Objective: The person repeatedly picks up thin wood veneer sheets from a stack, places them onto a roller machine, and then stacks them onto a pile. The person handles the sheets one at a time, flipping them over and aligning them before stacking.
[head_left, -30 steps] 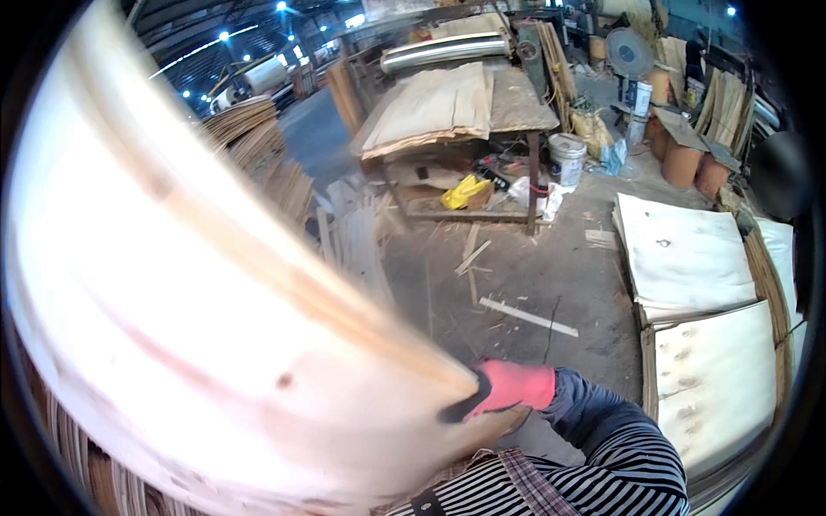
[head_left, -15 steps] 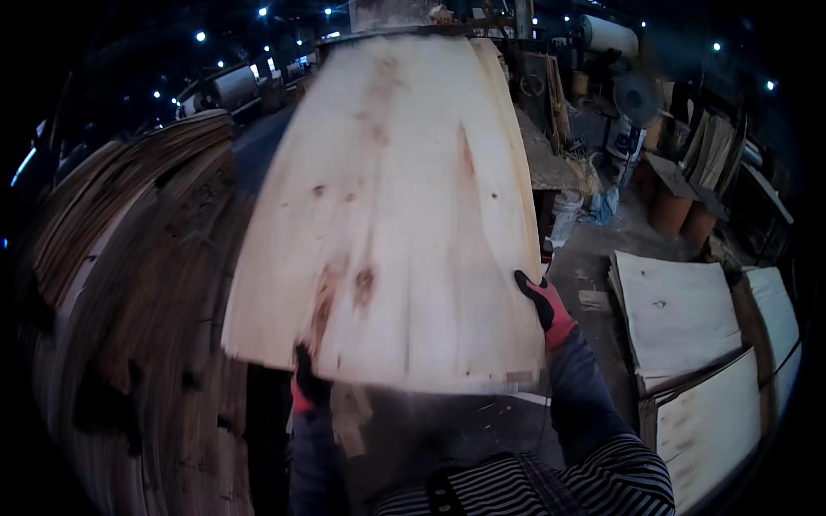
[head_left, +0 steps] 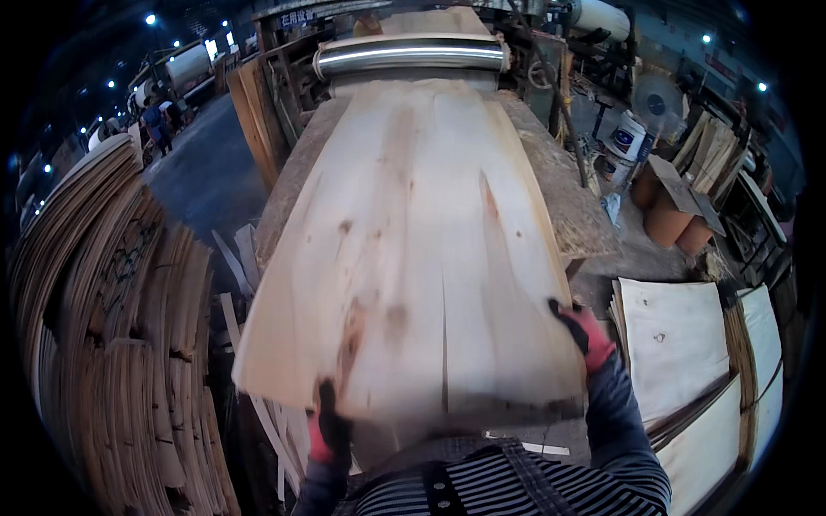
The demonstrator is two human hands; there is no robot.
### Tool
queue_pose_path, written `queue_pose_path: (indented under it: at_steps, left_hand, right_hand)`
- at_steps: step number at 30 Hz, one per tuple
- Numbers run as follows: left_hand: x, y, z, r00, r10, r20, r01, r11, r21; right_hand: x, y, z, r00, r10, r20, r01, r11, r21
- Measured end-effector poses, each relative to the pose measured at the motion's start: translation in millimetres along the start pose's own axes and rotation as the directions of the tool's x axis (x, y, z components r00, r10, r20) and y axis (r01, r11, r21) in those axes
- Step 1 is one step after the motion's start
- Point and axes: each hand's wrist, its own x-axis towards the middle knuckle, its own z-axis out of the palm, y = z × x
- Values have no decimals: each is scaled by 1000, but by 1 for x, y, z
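Note:
A large pale sheet of wood veneer point(head_left: 422, 258) with brown knots and a dark split stretches away from me over a worktable point(head_left: 297, 189). Its far end lies close to a shiny metal roller point(head_left: 413, 57). My left hand point(head_left: 330, 423), in a black and red glove, grips the near edge with the thumb on top. At the right edge my right hand point(head_left: 585, 334), gloved alike, holds the sheet too, thumb on top. The fingers of both hands are partly hidden under the veneer.
Tall stacks of veneer point(head_left: 129, 344) stand at the left. More pale sheets point(head_left: 675, 335) are piled at the right. Beyond them are brown cylinders point(head_left: 674, 225) and a white bucket point(head_left: 626, 138). Two people point(head_left: 159, 125) stand far off at the left.
The veneer has come down toward the worktable, and the roller behind it now shows. Both hands keep hold of the sheet and appear lower and farther right in view.

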Motion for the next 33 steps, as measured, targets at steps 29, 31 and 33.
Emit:
queue_pose_path:
  at_steps: [29,31,33]
  left_hand:
    - [328,301,41,864,249,438,-378,895,238]
    - [340,314,25,615,497,612,-762,576,297]
    - [363,304,-6,677,502,539,-693,680,238]
  right_hand:
    - [155,-92,266,824,-475,310,425,155,-892]
    - [155,-98,247,802,-561,205,393,237,-889]
    - [157,-130,247,778,-618,111,320,238,-917]
